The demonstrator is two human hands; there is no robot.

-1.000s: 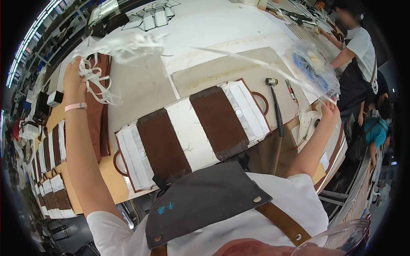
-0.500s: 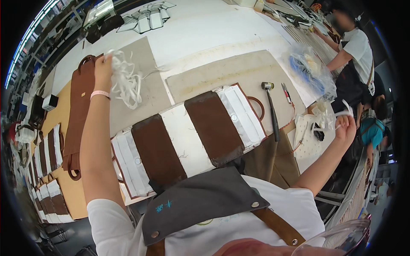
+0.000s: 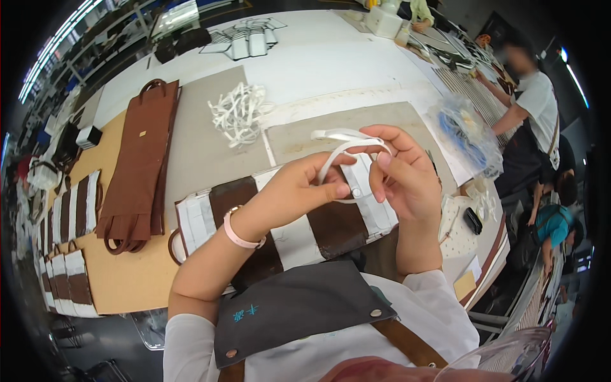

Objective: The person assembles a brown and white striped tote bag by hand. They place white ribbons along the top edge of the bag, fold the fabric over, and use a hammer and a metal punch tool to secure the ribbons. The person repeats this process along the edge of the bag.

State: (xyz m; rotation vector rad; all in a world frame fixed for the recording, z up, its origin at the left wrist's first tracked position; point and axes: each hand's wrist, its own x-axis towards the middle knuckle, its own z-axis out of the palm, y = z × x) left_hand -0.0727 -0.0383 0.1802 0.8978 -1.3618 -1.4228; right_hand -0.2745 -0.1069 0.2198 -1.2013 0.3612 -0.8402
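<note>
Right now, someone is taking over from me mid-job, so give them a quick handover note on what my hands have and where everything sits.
Left hand pinches one end of a white strap; right hand holds its other part, looped between them above the table.
Brown and white striped bag panel lies flat under the hands.
Pile of white straps sits further back on the grey mat.
Folded brown bag lies to the left.
Done: one strap taken in hand. Left: strap not yet on the panel.
</note>
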